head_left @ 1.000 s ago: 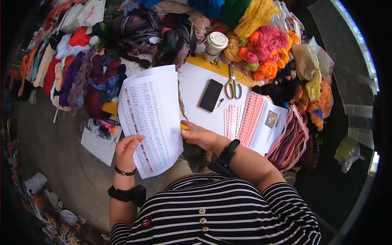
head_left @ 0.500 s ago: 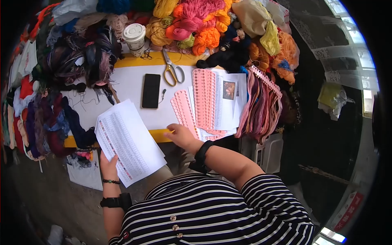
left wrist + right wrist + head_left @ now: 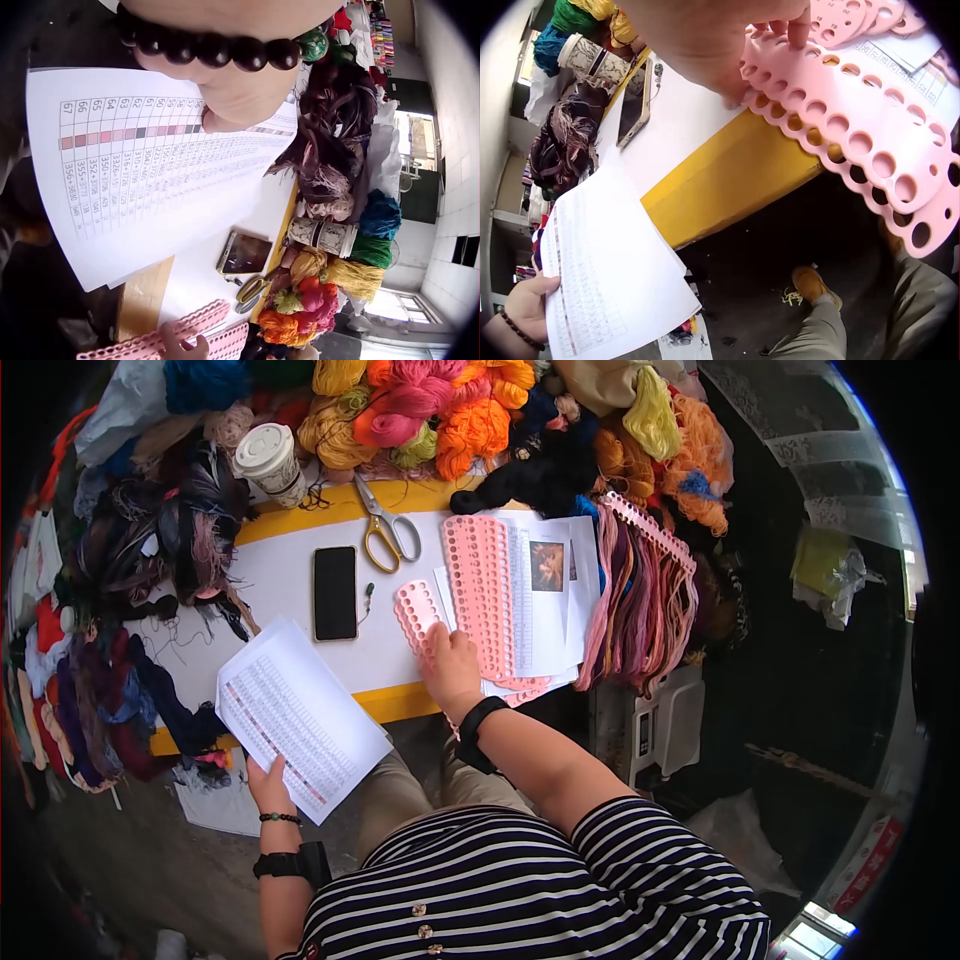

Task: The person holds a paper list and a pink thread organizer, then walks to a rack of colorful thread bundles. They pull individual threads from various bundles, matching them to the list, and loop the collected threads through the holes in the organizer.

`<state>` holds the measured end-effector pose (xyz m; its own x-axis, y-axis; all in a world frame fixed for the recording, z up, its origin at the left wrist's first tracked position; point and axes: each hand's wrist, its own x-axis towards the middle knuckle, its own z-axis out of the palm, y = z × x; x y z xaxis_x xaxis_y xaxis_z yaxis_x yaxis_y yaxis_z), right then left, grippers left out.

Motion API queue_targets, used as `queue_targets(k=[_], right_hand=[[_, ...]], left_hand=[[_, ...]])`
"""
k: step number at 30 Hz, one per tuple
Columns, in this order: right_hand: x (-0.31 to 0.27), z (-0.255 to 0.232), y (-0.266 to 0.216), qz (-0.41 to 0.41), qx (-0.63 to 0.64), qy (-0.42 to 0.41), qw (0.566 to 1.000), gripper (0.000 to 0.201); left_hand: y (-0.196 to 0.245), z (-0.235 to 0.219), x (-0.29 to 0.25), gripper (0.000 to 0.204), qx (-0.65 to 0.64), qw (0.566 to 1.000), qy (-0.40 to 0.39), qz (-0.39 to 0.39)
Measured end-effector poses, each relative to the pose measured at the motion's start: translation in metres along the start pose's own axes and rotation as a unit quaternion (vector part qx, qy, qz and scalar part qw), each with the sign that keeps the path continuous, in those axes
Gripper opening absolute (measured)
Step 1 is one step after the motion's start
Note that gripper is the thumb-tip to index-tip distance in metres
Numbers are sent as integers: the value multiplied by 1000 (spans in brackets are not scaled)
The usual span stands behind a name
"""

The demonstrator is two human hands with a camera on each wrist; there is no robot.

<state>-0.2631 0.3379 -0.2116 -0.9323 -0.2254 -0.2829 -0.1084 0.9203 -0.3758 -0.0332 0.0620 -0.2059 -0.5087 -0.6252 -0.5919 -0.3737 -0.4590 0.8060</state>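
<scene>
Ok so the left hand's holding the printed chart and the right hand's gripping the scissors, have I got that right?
Not quite: the right hand grips the pink perforated strips, not the scissors, as the right wrist view shows. The left hand does hold the printed chart.

Black-and-white striped top with flower-like buttons, black wrist straps, and a dark beaded bracelet with one green bead.
</scene>
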Motion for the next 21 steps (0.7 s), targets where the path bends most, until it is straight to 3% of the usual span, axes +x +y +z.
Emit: queue_targets(k=[5,8,11,17,21], right_hand=[[5,-11,-6,-12,2,-61,998,71],[2,-27,-7,-7,74,-113,991,72],[-4,-36,4,-27,110,-97,989,66],[13,-13,44,99,195,-65,974,49],[21,21,76,129,303,-57,942,45]], left_hand=[[-3,5,2,43,-13,1000,13,-10],[-6,6,5,41,-20,1000,11,-4],[-11,1,7,38,-16,1000,10,-8],[-9,6,2,34,-25,999,25,-35],[-8,10,-1,34,-35,999,18,-33]])
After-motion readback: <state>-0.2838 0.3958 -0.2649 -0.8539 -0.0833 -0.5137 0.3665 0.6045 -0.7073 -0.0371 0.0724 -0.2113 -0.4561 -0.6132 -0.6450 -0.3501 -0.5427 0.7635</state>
